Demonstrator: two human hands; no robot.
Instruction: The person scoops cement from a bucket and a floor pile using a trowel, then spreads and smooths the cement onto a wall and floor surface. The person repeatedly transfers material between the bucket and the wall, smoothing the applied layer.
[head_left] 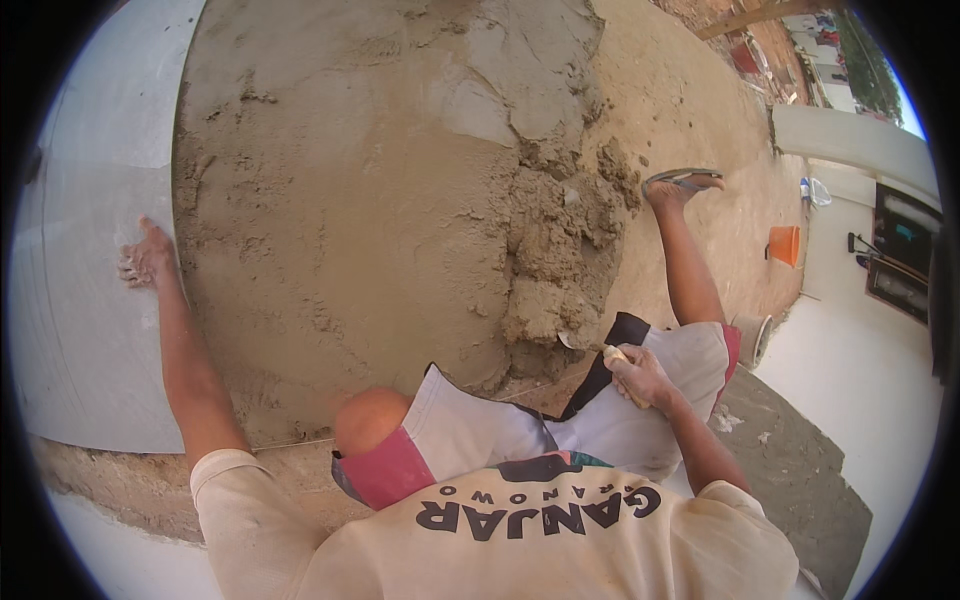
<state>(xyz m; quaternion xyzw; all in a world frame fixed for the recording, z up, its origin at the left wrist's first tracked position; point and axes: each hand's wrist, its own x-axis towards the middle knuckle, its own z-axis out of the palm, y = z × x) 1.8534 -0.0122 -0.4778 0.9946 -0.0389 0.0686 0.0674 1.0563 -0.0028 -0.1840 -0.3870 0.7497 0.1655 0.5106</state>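
Note:
My left hand (150, 258) lies on a smooth light-grey tiled surface (100, 330), near its right edge, with fingers spread and nothing in them. Beside that edge spreads a broad bed of wet grey-brown mortar (350, 230), smoother in its middle and rough along its rim. My right hand (643, 378) is closed around the pale handle of a trowel (613, 354), just above my thigh. The trowel's small metal blade points left and touches, or nearly touches, a lumpy mortar heap (560, 240). Part of the blade is hidden.
My sandalled foot (685, 182) rests on sandy ground right of the heap. Farther right stands an orange bucket (783, 245), and another bucket (752, 338) is partly behind my knee. A thin string (300, 443) runs along the near side of the mortar. A white wall (840, 370) bounds the right.

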